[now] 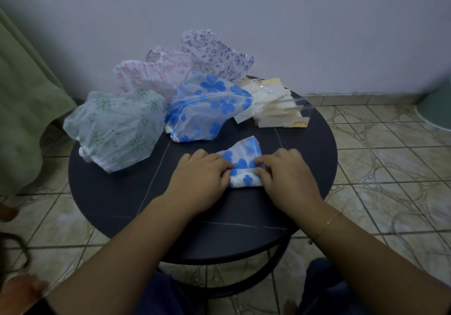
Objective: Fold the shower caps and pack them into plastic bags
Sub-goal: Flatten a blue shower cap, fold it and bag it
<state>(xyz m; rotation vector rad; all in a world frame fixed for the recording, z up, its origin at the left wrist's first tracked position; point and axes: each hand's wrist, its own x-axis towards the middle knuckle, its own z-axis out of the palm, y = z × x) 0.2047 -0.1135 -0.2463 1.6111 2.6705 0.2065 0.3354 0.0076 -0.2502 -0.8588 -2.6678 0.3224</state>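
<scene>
Two hands pin a half-folded blue-flowered plastic shower cap [245, 165] on the round dark table [117, 192]: left hand [201, 180] pinches its nine-o'clock edge, right hand [285, 175] its three-o'clock edge. Its long axis runs from six toward twelve o'clock, with the stack of clear plastic bags [275, 109] beyond at one o'clock, nearer the right hand.

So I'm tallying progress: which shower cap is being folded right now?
The small blue-flowered plastic cap, flattened between both hands at the table's near side; the others sit puffed up behind.
</scene>
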